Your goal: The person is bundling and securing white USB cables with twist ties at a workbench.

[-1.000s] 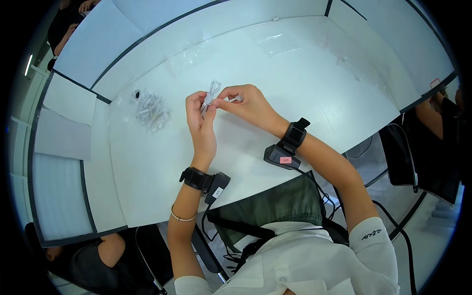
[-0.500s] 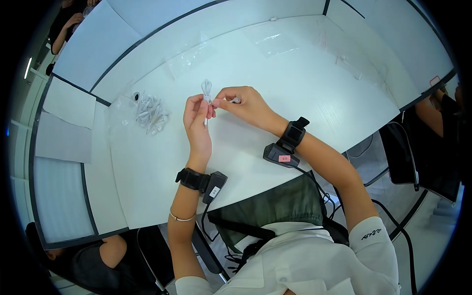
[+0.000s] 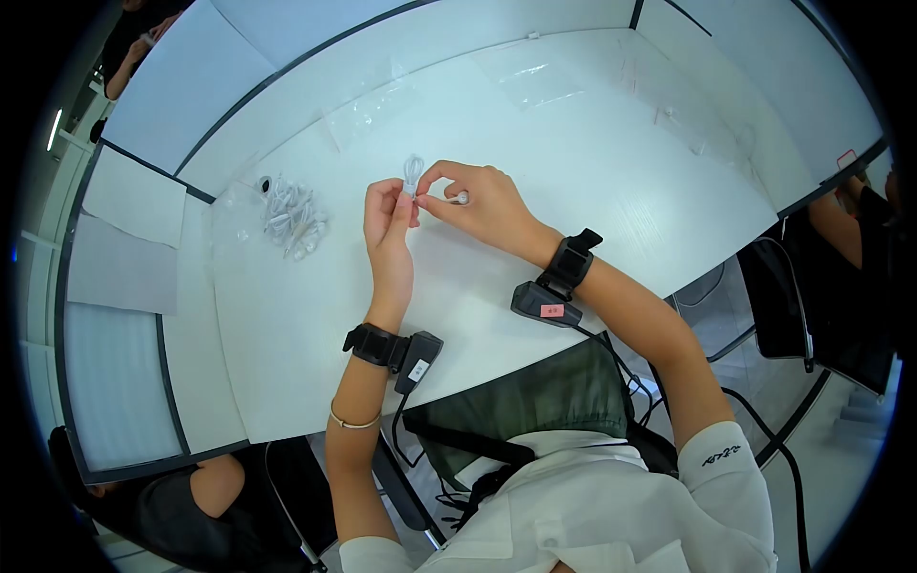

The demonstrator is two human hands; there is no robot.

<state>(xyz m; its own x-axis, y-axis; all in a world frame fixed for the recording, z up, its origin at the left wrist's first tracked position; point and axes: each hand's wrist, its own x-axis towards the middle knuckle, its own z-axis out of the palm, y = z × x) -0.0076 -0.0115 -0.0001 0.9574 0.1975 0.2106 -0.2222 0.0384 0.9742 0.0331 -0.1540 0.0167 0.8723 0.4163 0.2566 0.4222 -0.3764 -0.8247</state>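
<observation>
A looped bundle of white earphones (image 3: 413, 168) stands up from the fingers of my left hand (image 3: 390, 224), which is closed around its lower part. Against it, my right hand (image 3: 487, 205) pinches the cord with thumb and forefinger. A white earbud (image 3: 462, 198) shows beside the right fingers. Exactly how the cord runs between the fingertips is hidden. To the left of both hands, a tangled pile of white earphone cables (image 3: 291, 220) lies on the white table (image 3: 592, 191).
Clear plastic bags (image 3: 373, 113) lie at the back of the table, with more clear plastic (image 3: 683, 129) at the right. Low partitions (image 3: 325, 72) surround the tabletop. Other people sit or stand beyond it at left and right. Black cables hang from my wrist devices (image 3: 417, 363).
My left hand and the earphone bundle have shifted slightly right, closer to my right hand. A white end hanging below the left fingers no longer shows. The pile stays put.
</observation>
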